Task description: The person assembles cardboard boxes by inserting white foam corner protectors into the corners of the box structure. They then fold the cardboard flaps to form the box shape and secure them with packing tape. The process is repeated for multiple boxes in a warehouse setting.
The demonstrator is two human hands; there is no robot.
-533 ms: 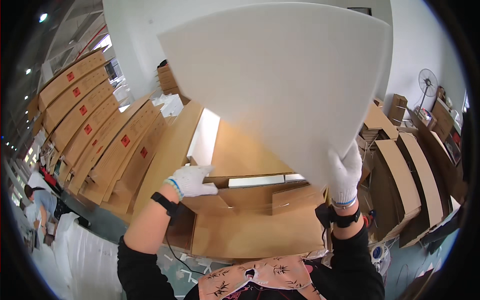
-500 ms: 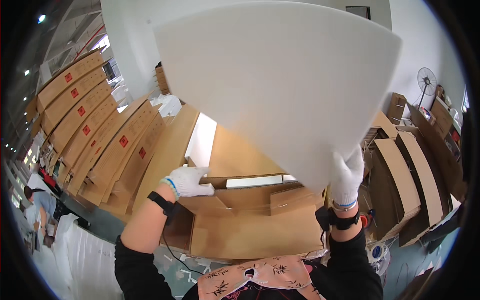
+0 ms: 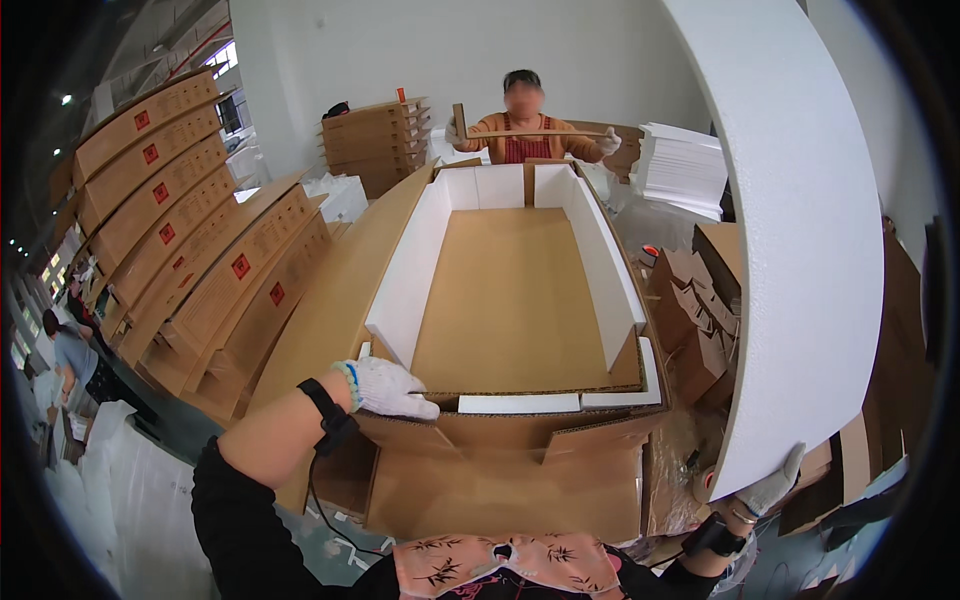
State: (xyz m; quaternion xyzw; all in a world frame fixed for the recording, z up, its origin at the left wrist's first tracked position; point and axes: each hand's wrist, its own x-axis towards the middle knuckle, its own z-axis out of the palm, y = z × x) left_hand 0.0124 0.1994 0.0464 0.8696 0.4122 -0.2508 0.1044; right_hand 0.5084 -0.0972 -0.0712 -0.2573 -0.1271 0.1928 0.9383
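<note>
My left hand (image 3: 395,388), in a white knit glove, is closed over the near left edge of a large open carton (image 3: 480,430). White foam strips (image 3: 403,265) line the carton's walls, and brown cardboard (image 3: 510,285) covers its bottom. Off to the right, my right hand (image 3: 770,490), also gloved, grips the lower end of a big white foam board (image 3: 805,240). The board stands tall beside the carton, clear of its opening. Some of my right fingers are hidden behind the board.
Beyond the carton a co-worker (image 3: 525,140) holds an L-shaped cardboard strip (image 3: 540,133). Stacked cartons (image 3: 190,220) rise at left. White foam sheets (image 3: 683,165) are piled at back right, near small cardboard pieces (image 3: 700,310). Another person (image 3: 75,355) bends at far left.
The foam board has swung from above the carton to my right, with my right hand lowered and moved outward. The carton's inside and the co-worker now show. My left hand stays at the carton's edge.
</note>
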